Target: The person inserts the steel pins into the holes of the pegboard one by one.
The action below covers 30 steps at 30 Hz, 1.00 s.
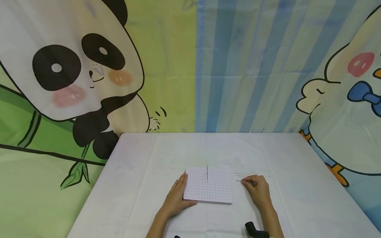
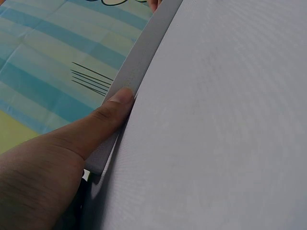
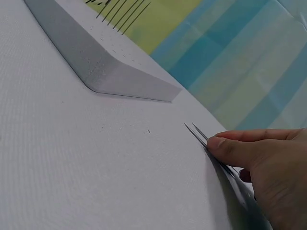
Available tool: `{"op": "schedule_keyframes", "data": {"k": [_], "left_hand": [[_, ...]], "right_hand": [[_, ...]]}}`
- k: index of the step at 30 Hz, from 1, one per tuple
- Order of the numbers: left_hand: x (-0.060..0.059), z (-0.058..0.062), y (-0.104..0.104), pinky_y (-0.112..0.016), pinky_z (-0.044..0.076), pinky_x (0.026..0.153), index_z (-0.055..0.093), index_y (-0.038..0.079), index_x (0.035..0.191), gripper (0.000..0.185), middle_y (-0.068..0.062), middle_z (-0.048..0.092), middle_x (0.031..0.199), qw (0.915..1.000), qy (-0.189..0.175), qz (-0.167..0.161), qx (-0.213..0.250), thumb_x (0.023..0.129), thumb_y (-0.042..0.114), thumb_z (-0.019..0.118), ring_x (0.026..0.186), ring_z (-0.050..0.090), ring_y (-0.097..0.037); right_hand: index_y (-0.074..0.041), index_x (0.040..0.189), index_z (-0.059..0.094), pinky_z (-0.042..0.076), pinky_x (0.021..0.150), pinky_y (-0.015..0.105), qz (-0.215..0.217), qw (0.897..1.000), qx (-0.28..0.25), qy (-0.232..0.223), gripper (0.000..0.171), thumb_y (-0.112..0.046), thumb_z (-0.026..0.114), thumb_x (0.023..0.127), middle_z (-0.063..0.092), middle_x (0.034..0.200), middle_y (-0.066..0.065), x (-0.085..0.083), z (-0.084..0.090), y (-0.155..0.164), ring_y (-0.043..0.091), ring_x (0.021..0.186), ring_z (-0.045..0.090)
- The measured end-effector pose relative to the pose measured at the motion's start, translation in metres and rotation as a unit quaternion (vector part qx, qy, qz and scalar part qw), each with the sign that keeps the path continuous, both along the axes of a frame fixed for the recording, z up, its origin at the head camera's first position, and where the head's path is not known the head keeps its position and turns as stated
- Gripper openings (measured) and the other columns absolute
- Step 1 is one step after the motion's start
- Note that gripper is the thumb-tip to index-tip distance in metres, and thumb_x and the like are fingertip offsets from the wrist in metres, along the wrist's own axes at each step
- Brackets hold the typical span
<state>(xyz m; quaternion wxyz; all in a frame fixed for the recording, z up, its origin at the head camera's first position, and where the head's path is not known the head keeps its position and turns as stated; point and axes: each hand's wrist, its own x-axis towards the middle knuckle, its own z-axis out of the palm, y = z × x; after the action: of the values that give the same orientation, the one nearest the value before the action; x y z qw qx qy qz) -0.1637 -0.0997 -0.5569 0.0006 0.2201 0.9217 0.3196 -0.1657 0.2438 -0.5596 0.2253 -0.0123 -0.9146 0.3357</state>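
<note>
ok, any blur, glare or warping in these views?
Head view: even light, no glare, wide-angle bend at the edges, needles barely resolved. Left wrist: thumb soft, table curves. Right wrist: sharp, faint shadow under the right hand.

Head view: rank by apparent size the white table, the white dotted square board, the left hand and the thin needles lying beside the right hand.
1. White table
2. White dotted square board
3. Left hand, somewhat smaller than the board
4. Thin loose needles, mere hairlines; right hand touches them

White-clothed table (image 1: pixel 297 198), dotted foam board (image 1: pixel 214 195) at centre, thin needles (image 1: pixel 241 174) just right.
</note>
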Motion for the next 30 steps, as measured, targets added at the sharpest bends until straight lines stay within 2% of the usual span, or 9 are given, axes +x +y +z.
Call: {"op": "schedule_keyframes", "data": {"k": [12, 22, 30], "left_hand": [[-0.0006, 0.0012, -0.0026, -0.039, 0.008, 0.113, 0.012, 0.004, 0.148, 0.112, -0.007, 0.011, 0.154, 1.0000, 0.006, 0.005, -0.003, 0.068, 0.056, 0.072, 0.139, 0.012, -0.022], [0.0001, -0.0003, -0.0029, -0.039, 0.008, 0.114, 0.012, 0.004, 0.148, 0.112, -0.007, 0.010, 0.154, 1.0000, 0.004, 0.003, -0.003, 0.068, 0.057, 0.071, 0.140, 0.011, -0.021], [-0.0005, -0.0017, -0.0006, -0.039, 0.008, 0.114, 0.012, 0.003, 0.148, 0.112, -0.007, 0.010, 0.154, 1.0000, 0.002, -0.001, -0.004, 0.069, 0.058, 0.070, 0.140, 0.011, -0.021]], "right_hand": [[-0.015, 0.078, 0.073, 0.037, 0.060, 0.031, 0.018, 1.000, 0.010, 0.004, 0.009, -0.009, 0.078, 0.072, 0.063, 0.078, -0.004, -0.0038, -0.0003, -0.0023, 0.014, 0.073, 0.046], [-0.013, 0.078, 0.072, 0.037, 0.060, 0.031, 0.029, 0.999, 0.015, 0.004, 0.010, -0.006, 0.077, 0.073, 0.061, 0.075, -0.004, -0.0030, -0.0012, -0.0025, 0.013, 0.071, 0.044], [-0.008, 0.082, 0.069, 0.039, 0.063, 0.031, 0.043, 0.999, 0.008, 0.003, 0.005, -0.011, 0.071, 0.079, 0.062, 0.079, -0.001, -0.0019, -0.0021, 0.0025, 0.013, 0.074, 0.045]]}}
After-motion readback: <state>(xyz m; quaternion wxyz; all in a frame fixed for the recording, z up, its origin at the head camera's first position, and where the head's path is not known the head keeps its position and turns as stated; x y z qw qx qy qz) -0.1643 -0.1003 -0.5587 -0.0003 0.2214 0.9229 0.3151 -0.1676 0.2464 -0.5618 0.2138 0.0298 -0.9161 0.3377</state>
